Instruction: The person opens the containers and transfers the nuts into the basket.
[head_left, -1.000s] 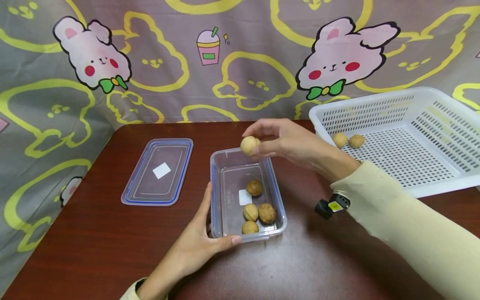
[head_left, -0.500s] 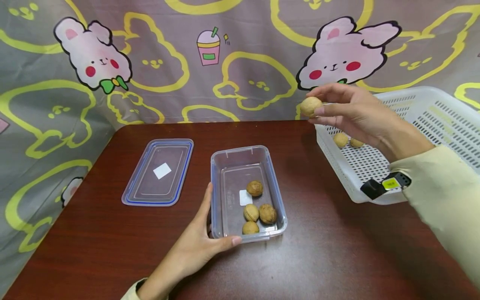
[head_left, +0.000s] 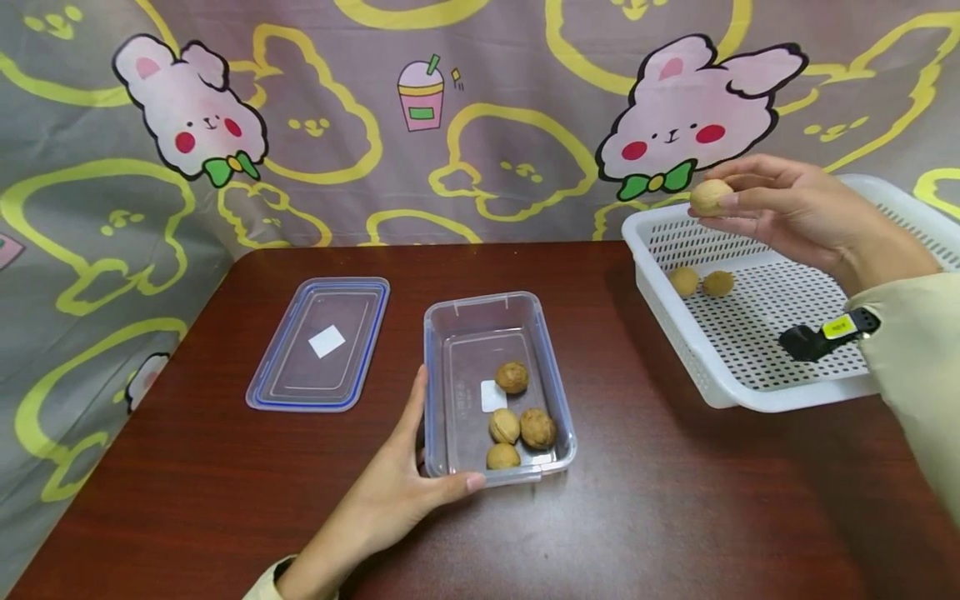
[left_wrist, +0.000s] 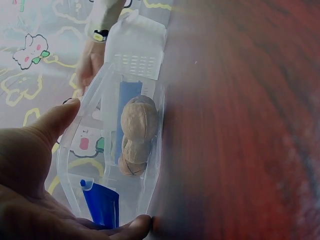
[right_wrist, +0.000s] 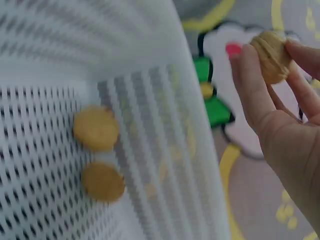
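The person's bare right hand (head_left: 795, 208) comes out of a long, pale cream cloth sleeve (head_left: 918, 375), softly creased. At that wrist I can see a black strap (head_left: 867, 321), a rectangular bright yellow label (head_left: 838, 327) with dark print too small to read, and a rounded black module (head_left: 802, 343). The bare left hand (head_left: 390, 492) has a matching cream cuff (head_left: 262, 586), a dark band (head_left: 282, 568) showing at its opening.

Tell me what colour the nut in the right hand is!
That nut is light tan. It shows best in the head view.
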